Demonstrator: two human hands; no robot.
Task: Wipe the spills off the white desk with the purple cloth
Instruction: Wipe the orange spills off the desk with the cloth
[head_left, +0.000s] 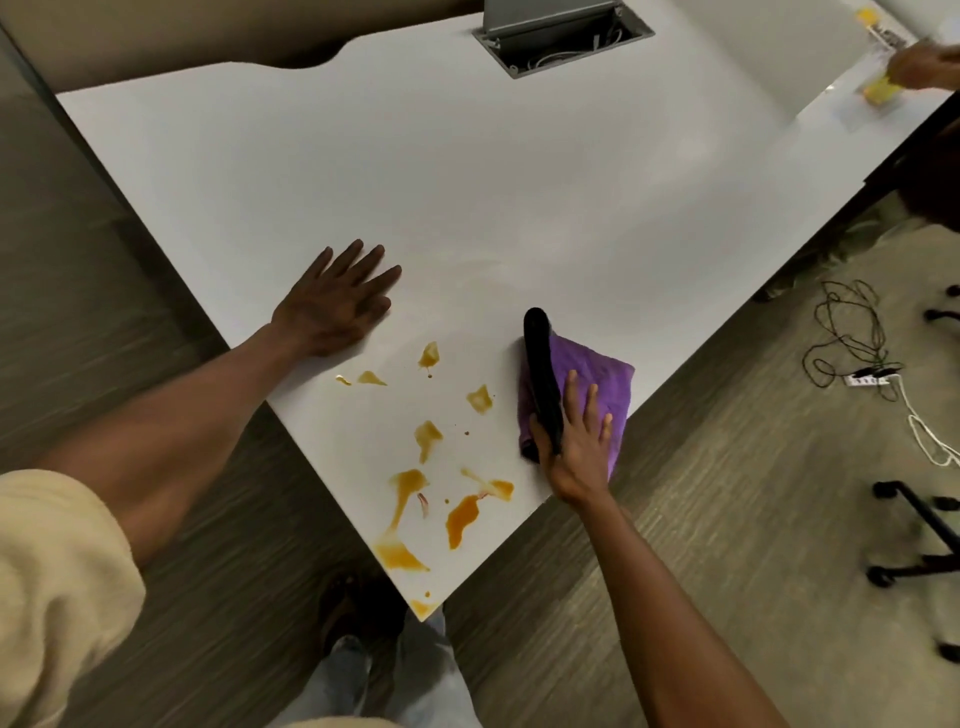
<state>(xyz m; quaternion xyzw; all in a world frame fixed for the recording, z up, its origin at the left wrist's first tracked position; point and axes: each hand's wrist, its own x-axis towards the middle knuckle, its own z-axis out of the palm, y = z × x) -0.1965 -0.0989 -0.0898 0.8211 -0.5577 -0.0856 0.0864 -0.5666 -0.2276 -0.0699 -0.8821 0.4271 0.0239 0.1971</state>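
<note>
Step in hand: start of wiping; none of the spills visibly smeared by the cloth yet, by the look of it.

Right hand (579, 447): flat on the cloth (592, 379), fingers straight and spread, pressing down rather than clutching. Cloth: purple, folded, under and beyond the right hand, at the worktop's near right edge, one corner close to overhanging.

Left hand (337, 301): flat on the worktop (467, 171), fingers extended, nothing held; judged a brace.

Spills (431, 467): orange-yellow patches and streaks between the two hands and nearer the body, running to the worktop's near corner; a few small drops among them. Nearest patch just left of the cloth, not touching it.

Next move, as judged: slide the cloth leftward and toward the body across the patches, palm kept flat, pressure even; care at the corner so liquid is not pushed over the edge.

Hard to make out:
- Dark elongated shape (543, 379) across the cloth beside the right thumb; identity unclear, whether resting on the cloth or hanging in front of the camera not determinable.
- Thumb of the right hand largely hidden behind that shape.
- Pink fleck among the lower spills; nature unclear.
- Another hand (924, 65) with a yellow item, far right, cut off by the frame.
- Cable hatch (563, 36) well beyond both hands, top cropped.
</note>
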